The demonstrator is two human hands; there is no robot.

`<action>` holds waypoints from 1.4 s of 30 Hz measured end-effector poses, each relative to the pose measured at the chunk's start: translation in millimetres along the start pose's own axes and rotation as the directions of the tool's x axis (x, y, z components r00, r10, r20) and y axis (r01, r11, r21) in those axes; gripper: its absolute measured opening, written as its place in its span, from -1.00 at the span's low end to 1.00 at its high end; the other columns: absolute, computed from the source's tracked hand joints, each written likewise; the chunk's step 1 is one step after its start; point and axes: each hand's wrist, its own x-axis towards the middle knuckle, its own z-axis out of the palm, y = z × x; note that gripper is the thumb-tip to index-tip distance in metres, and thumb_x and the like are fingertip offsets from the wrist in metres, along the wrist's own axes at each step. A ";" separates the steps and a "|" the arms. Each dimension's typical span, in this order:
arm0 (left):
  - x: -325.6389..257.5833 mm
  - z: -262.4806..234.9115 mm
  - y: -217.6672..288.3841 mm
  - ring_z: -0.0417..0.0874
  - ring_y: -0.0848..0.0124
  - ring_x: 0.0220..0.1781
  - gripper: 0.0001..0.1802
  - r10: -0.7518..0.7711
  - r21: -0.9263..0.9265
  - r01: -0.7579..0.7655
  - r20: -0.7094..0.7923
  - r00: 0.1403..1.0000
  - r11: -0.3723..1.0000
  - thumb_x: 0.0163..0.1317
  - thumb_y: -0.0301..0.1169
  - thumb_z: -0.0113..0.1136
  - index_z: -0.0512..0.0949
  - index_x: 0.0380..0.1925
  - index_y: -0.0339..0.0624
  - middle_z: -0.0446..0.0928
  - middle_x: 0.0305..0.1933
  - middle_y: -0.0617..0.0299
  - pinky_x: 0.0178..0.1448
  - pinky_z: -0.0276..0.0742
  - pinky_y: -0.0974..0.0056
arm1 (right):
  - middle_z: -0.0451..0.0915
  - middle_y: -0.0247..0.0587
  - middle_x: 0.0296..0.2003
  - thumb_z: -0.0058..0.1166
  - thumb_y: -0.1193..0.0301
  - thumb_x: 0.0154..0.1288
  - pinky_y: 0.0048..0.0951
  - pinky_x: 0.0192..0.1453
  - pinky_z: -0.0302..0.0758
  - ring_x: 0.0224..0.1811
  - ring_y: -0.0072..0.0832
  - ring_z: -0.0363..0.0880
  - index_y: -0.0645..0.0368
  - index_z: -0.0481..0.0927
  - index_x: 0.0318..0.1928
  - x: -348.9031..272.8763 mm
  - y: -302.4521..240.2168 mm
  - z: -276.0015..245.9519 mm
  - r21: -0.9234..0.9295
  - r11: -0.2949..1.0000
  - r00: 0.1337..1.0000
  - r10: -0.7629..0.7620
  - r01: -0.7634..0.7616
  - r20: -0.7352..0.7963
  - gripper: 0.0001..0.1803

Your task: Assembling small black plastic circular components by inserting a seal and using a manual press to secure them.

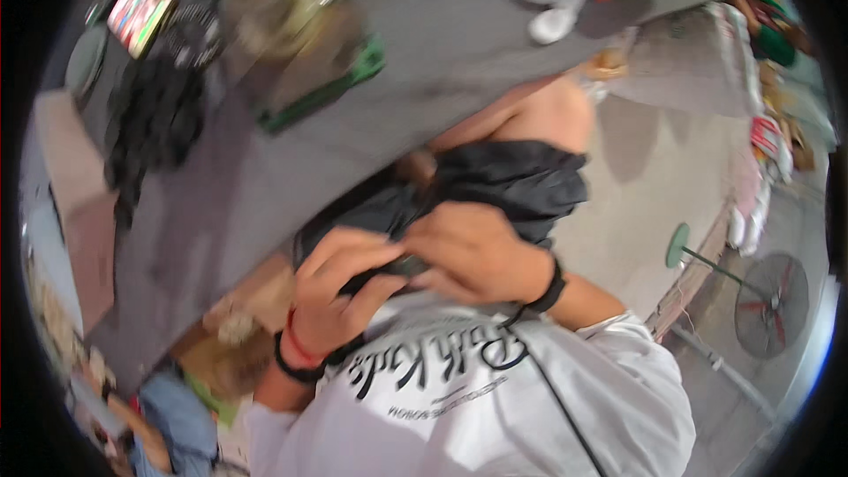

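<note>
Currently both hands are up close to the chest, working a black garment at its near edge. Left hand is curled, fingers folded over a dark fold of the cloth; grip reads as clenched on it. Right hand is likewise closed on the same bunched edge, thumb side toward the left hand, the two touching or nearly so.

Step in hand, as I judge it: gathering or pinching the fabric edge between both hands. The next move would call for keeping tension on that edge without letting the bunch slip.

Garment hangs off the front of the grey bench, between bench edge and the white shirt. Long axis runs roughly lower left to upper right, far end pointing toward the bench. Frame is motion-blurred, so finer detail can't be told.

Standing fan sits on the floor, well apart to the right.
</note>
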 end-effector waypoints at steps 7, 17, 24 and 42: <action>-8.8 3.7 -9.1 0.57 0.27 -0.22 -0.72 -0.145 -0.114 0.140 -0.034 0.989 0.984 0.04 -0.47 0.34 0.55 -0.23 -0.30 0.54 -0.25 0.05 -0.09 0.47 0.30 | 0.49 -0.17 -0.28 0.12 0.31 0.17 -0.35 -0.33 0.47 -0.34 -0.26 0.51 0.24 0.50 -0.18 -2.6 2.4 10.3 0.057 0.998 0.998 0.041 -0.038 -0.046 -0.72; -4.0 12.2 -6.8 0.55 0.33 -0.20 -0.73 -0.231 -0.147 0.224 -0.032 0.972 0.963 0.06 -0.44 0.33 0.51 -0.27 -0.34 0.52 -0.23 0.09 -0.06 0.45 0.33 | 0.46 -0.11 -0.36 0.06 0.32 0.24 -0.33 -0.34 0.46 -0.38 -0.20 0.50 0.26 0.47 -0.24 -5.8 0.9 5.9 0.079 0.994 0.983 0.081 -0.069 -0.163 -0.76; -1.8 12.1 -5.2 0.52 0.37 -0.20 -0.76 -0.301 -0.185 0.292 -0.022 0.953 0.938 0.09 -0.45 0.30 0.49 -0.29 -0.34 0.50 -0.24 0.11 -0.06 0.42 0.35 | 0.45 -0.10 -0.37 0.05 0.33 0.25 -0.34 -0.32 0.46 -0.37 -0.20 0.49 0.28 0.46 -0.25 -3.6 -0.9 0.9 0.082 0.995 0.979 0.071 -0.056 -0.190 -0.76; -5.2 10.7 -6.2 0.57 0.28 -0.25 -0.78 -0.180 -0.063 0.177 -0.059 0.982 0.982 0.03 -0.49 0.30 0.53 -0.30 -0.29 0.54 -0.29 0.09 -0.10 0.47 0.30 | 0.51 -0.13 -0.40 0.15 0.33 0.15 -0.31 -0.37 0.45 -0.41 -0.20 0.51 0.23 0.52 -0.22 -4.1 -1.3 3.2 0.079 0.993 0.985 0.096 -0.086 -0.140 -0.74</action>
